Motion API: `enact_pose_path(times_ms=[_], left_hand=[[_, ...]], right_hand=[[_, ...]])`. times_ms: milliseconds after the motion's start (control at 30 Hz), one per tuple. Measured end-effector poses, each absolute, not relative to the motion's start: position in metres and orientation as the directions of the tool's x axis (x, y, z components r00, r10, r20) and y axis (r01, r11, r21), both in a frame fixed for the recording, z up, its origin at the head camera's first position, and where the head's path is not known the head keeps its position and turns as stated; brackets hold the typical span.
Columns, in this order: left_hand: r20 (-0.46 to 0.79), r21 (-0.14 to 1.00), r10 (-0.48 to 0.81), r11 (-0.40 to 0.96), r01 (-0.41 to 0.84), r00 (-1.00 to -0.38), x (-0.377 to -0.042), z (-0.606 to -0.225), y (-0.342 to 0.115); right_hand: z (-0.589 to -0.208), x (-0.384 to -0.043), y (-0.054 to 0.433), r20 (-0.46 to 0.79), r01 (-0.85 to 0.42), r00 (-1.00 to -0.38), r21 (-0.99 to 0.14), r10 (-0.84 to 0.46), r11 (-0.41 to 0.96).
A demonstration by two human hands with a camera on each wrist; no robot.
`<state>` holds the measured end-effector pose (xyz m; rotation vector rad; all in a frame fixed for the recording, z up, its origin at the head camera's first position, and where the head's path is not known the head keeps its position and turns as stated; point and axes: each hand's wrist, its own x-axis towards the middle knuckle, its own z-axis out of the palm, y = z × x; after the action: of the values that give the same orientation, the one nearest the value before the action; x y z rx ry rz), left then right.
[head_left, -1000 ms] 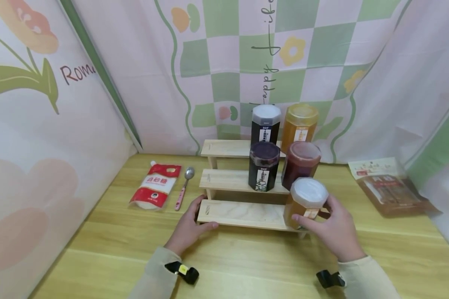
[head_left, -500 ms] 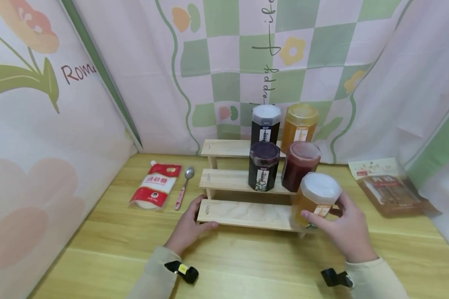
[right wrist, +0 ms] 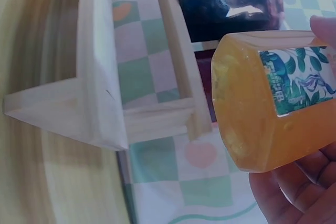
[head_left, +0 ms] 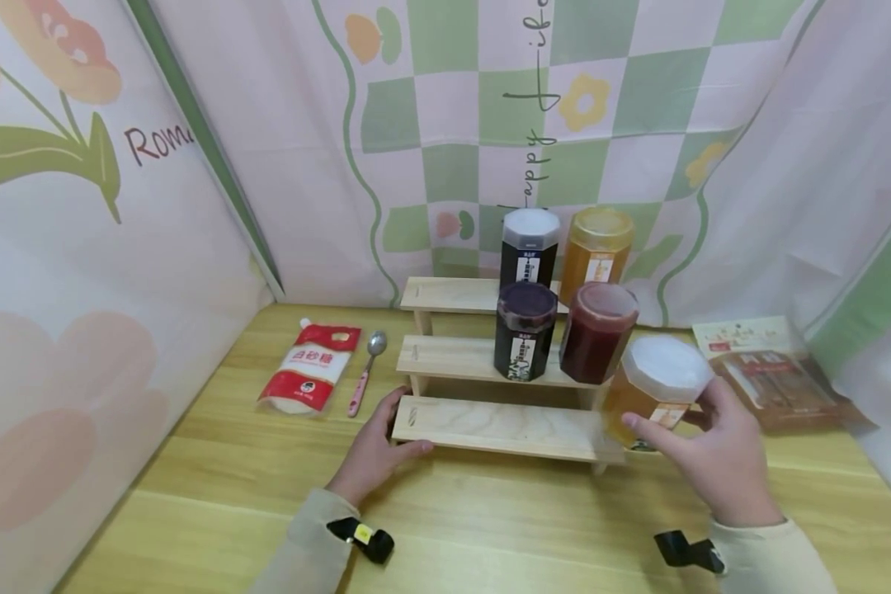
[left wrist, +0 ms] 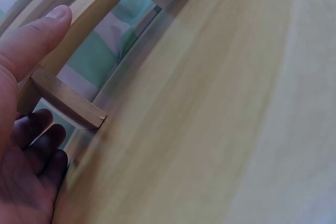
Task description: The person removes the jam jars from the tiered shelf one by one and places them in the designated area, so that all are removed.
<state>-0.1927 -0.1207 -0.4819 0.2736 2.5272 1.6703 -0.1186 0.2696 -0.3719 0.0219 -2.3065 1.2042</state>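
Observation:
My right hand (head_left: 723, 458) grips a white-lidded jar of amber contents (head_left: 657, 384) by its sides, just off the right end of the lowest tier. In the right wrist view the jar (right wrist: 247, 108) hangs in the air, its base apart from the wood. My left hand (head_left: 374, 454) holds the left end of a three-tier wooden shelf (head_left: 490, 422); in the left wrist view its thumb lies over the plank and its other fingers curl below. A dark jar (head_left: 523, 334) and a red jar (head_left: 597, 334) stand on the middle tier.
A dark white-lidded jar (head_left: 529, 247) and a yellow-lidded jar (head_left: 598, 243) stand on the top tier. Left of the shelf lie a red-and-white sugar bag (head_left: 310, 369) and a spoon (head_left: 366, 375). A brown food packet (head_left: 775, 379) lies at the right. Printed curtains enclose the table.
My right hand has lifted the amber jar off the lowest tier and carried it rightward past the shelf's end. The left hand stays on the shelf.

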Motion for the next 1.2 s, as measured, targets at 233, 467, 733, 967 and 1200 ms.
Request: enact_pose_path(times_ms=[233, 467, 733, 967, 1200], left_hand=[[0.013, 0.922, 0.201, 0.376, 0.089, -0.98, -0.191, -0.48, -0.12], [0.012, 0.924, 0.207, 0.371, 0.09, -0.978, -0.19, -0.478, -0.12], [0.013, 0.923, 0.208, 0.374, 0.092, -0.978, -0.19, -0.477, -0.119], [0.013, 0.92, 0.206, 0.38, 0.092, -0.978, -0.189, -0.475, -0.119], [0.014, 0.928, 0.211, 0.361, 0.092, -0.977, -0.189, -0.475, -0.119]], right_hand=[[-0.367, -0.118, 0.279, 0.463, -0.241, -0.849, -0.768, 0.253, 0.594], [-0.362, -0.117, 0.287, 0.46, -0.22, -0.843, -0.768, 0.278, 0.601], [-0.359, -0.114, 0.296, 0.429, -0.179, -0.848, -0.785, 0.312, 0.593], [-0.361, -0.116, 0.305, 0.393, -0.127, -0.848, -0.802, 0.355, 0.584], [-0.361, -0.118, 0.313, 0.356, -0.089, -0.852, -0.822, 0.385, 0.563]])
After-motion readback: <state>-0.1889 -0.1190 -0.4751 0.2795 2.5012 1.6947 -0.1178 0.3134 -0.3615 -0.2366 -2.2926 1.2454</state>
